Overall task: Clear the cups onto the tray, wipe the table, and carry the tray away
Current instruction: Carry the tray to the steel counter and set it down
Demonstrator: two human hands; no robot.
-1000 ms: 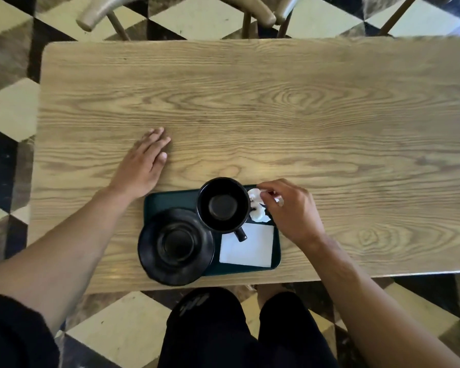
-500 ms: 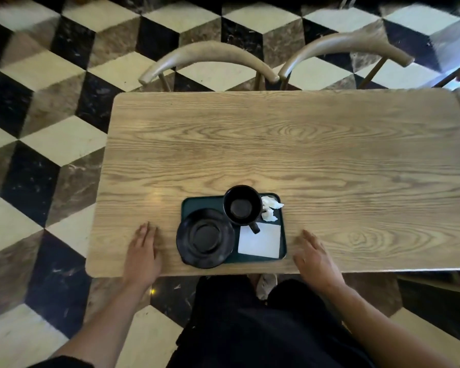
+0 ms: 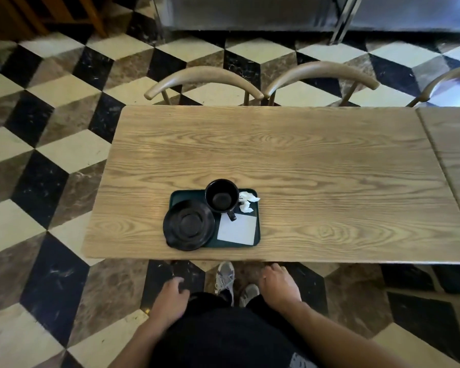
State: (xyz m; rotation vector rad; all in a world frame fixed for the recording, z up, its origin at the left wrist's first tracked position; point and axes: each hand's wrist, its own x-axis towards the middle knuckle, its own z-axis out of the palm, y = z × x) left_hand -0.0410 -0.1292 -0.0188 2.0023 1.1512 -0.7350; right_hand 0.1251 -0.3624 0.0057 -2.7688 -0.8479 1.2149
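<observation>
From the head view, both hands are below the near edge of the wooden table (image 3: 290, 160), in front of the person's body, and they touch nothing on the table. The left hand (image 3: 169, 301) hangs over the floor with its fingers loosely curled, and it holds nothing. The right hand (image 3: 279, 284) is also empty, with the fingers relaxed and a little bent, just under the table edge.

The dark green tray (image 3: 256, 236) lies on the table ahead of the hands, between them in the left-right direction, near the table's front edge. On the tray, ahead of the left hand, a black saucer (image 3: 188, 225) rests and goes a little over the tray's left and near sides. The black cup (image 3: 221, 197) stands upright beyond the saucer, at the far side of the tray, with its handle pointing toward the person. It seems empty, but the inside is dark. A flat white napkin (image 3: 237, 229) lies on the tray ahead of the right hand, and a crumpled white tissue (image 3: 247, 201) lies just beside the cup on its right.

Two chair backs (image 3: 260, 81) stand at the far side of the table, well apart from the hands. Two shoes (image 3: 225, 277) are visible between the hands.
</observation>
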